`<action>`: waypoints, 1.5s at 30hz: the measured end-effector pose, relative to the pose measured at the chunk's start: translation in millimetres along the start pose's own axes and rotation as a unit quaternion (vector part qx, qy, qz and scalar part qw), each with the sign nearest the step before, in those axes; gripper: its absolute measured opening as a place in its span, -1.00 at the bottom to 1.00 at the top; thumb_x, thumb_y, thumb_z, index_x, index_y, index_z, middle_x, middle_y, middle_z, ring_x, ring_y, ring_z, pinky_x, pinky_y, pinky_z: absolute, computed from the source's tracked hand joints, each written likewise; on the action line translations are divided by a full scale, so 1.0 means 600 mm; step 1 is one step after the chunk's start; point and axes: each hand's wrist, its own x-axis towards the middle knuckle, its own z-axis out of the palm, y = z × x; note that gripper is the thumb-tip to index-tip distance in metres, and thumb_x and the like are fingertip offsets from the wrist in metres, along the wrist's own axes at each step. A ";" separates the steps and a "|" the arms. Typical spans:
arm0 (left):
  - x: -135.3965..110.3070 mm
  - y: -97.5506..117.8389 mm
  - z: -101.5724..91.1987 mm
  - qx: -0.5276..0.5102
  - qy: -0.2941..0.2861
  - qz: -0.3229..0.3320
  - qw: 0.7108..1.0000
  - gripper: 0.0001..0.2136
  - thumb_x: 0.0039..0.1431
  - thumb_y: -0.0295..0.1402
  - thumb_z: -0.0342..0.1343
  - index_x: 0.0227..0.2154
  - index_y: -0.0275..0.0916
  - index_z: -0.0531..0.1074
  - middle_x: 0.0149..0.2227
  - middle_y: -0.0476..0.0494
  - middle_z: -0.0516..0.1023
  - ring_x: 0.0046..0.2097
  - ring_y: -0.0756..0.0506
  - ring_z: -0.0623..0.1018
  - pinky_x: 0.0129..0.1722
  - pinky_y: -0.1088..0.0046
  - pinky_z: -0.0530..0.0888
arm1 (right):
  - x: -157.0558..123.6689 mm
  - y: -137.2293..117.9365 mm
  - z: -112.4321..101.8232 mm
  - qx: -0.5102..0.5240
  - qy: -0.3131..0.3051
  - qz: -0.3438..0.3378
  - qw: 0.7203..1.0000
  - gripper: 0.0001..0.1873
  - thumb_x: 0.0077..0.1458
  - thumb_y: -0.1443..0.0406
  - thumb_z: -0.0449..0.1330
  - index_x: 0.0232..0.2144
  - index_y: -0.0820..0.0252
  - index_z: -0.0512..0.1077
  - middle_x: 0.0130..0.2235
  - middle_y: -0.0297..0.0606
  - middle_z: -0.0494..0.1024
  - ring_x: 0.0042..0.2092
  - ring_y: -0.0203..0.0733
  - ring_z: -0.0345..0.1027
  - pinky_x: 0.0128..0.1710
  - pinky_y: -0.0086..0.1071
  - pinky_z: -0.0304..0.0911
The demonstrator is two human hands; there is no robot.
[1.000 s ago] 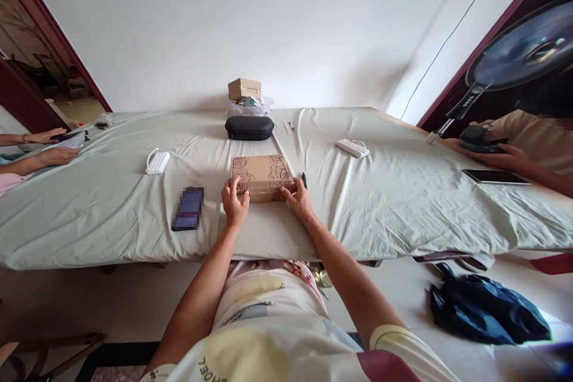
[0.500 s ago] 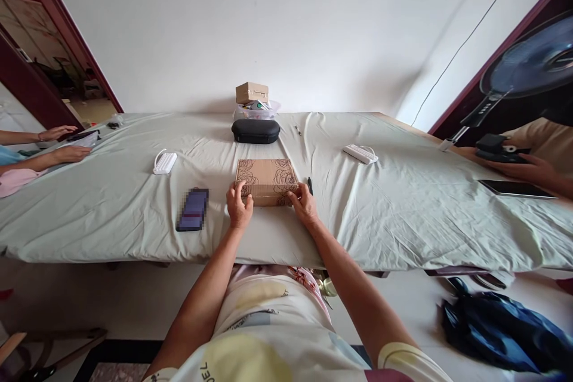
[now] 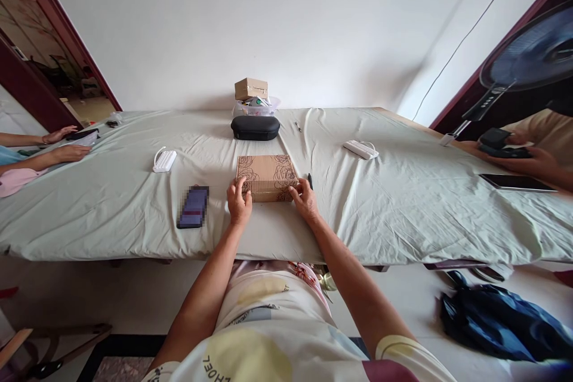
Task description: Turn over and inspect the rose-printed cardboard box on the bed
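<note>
A flat brown cardboard box point(image 3: 267, 173) printed with dark rose outlines lies on the pale green cloth of the table point(image 3: 385, 203), right in front of me. My left hand point(image 3: 239, 203) grips its near left corner, fingers curled onto the lid. My right hand point(image 3: 304, 198) grips the near right corner the same way. A black pen point(image 3: 310, 181) lies just right of the box, beside my right hand.
A dark phone point(image 3: 193, 207) lies left of the box, a white pouch point(image 3: 163, 160) further left. Behind the box sit a black case point(image 3: 255, 128), a small cardboard box point(image 3: 251, 88) on a clear tub, and a white power strip point(image 3: 360, 149). Other people's hands work at both table ends.
Both hands stay on the box's near corners. The view has shifted slightly; the box appears a little farther from me.
</note>
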 end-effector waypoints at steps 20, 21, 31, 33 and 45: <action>0.001 0.003 -0.004 0.004 -0.002 -0.004 1.000 -0.55 0.25 -0.41 0.06 0.20 -0.14 0.40 0.24 -0.33 0.46 0.29 -0.26 0.42 0.34 0.09 0.35 | -0.001 -0.006 -0.002 -0.009 0.000 -0.001 1.000 -0.53 0.17 -0.06 0.19 -0.03 0.11 0.35 -0.41 -0.38 0.46 -0.36 -0.17 0.38 -0.33 -0.29 0.30; 0.001 0.003 -0.004 0.004 -0.001 -0.003 1.000 -0.55 0.25 -0.41 0.06 0.20 -0.14 0.40 0.23 -0.33 0.46 0.29 -0.26 0.43 0.34 0.09 0.35 | -0.001 -0.006 -0.002 -0.009 0.000 -0.001 1.000 -0.52 0.17 -0.06 0.19 -0.03 0.11 0.36 -0.41 -0.38 0.46 -0.37 -0.17 0.38 -0.33 -0.29 0.30; 0.001 0.003 -0.004 -0.010 -0.011 -0.012 1.000 -0.56 0.27 -0.39 0.07 0.20 -0.15 0.39 0.25 -0.36 0.44 0.32 -0.28 0.40 0.37 0.05 0.32 | -0.001 -0.009 -0.003 -0.007 0.001 -0.002 1.000 -0.50 0.17 -0.10 0.19 -0.03 0.11 0.37 -0.42 -0.39 0.42 -0.37 -0.16 0.38 -0.29 -0.27 0.33; 0.000 0.004 -0.005 -0.005 -0.008 -0.008 1.000 -0.57 0.28 -0.39 0.07 0.20 -0.15 0.40 0.24 -0.35 0.44 0.31 -0.27 0.41 0.37 0.06 0.33 | -0.002 -0.010 -0.003 -0.004 0.000 -0.002 1.000 -0.51 0.17 -0.06 0.19 -0.02 0.13 0.38 -0.42 -0.37 0.44 -0.37 -0.17 0.37 -0.29 -0.27 0.33; 0.001 0.006 -0.006 0.008 0.003 0.004 1.000 -0.54 0.28 -0.44 0.05 0.24 -0.13 0.38 0.22 -0.30 0.49 0.29 -0.24 0.45 0.35 0.10 0.38 | -0.009 -0.024 -0.008 -0.010 -0.008 -0.049 0.999 -0.39 0.25 0.01 0.15 0.27 0.07 0.37 -0.42 -0.39 0.40 -0.39 -0.17 0.28 -0.27 -0.26 0.37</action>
